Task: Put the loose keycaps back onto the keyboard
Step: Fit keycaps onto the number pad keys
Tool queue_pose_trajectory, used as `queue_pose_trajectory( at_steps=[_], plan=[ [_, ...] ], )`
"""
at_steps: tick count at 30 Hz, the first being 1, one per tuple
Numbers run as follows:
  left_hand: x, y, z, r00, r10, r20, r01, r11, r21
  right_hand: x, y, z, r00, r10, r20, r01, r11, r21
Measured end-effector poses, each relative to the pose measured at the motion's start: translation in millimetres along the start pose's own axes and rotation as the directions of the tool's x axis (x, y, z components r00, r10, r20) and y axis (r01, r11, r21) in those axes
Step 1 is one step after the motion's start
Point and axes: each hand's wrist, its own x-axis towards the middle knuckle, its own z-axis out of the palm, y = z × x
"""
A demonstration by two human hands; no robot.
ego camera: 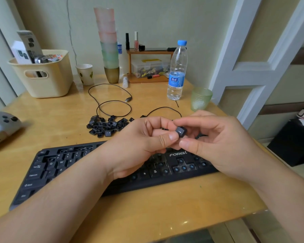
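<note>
A black keyboard (pixel 42 171) lies across the wooden table, with many keys off and bare switch posts showing at its right end. Behind it sits a pile of loose black keycaps (pixel 105 126). Both hands hover above the keyboard's middle. Between them is one black keycap with an arrow mark (pixel 181 132). My left hand (pixel 139 146) touches its left edge with the thumb tip, fingers curled. My right hand (pixel 216 142) pinches the keycap between thumb and fingers. The keyboard's centre is hidden under my hands.
The keyboard's black cable (pixel 112 102) loops behind the pile. A water bottle (pixel 176 71), a green glass (pixel 200 99), stacked cups (pixel 108 44), a paper cup (pixel 85 73), a cream basket (pixel 42 74) and a small wooden shelf (pixel 147 53) stand at the back. A grey gadget (pixel 2 125) lies left.
</note>
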Motion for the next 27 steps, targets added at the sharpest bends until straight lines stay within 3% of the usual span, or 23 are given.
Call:
queue_pose_trajectory(
  at_steps=[10, 17, 27],
  plan=[
    [-1, 0, 0, 1.0, 0.006, 0.028, -0.004, 0.997, -0.079, -1, -4, 2, 1.0, -0.001, 0.006, 0.0, 0.999, 0.055],
    [1, -1, -1, 0.999, -0.012, 0.03, 0.015, 0.995, -0.099, -4, -8, 8, 0.976, -0.017, -0.217, -0.017, 0.988, -0.155],
    [2, 0, -1, 0.999, 0.005, -0.052, -0.009, 0.997, -0.073, -6, -4, 9, 0.973, -0.079, -0.218, 0.042, 0.985, -0.166]
  ],
)
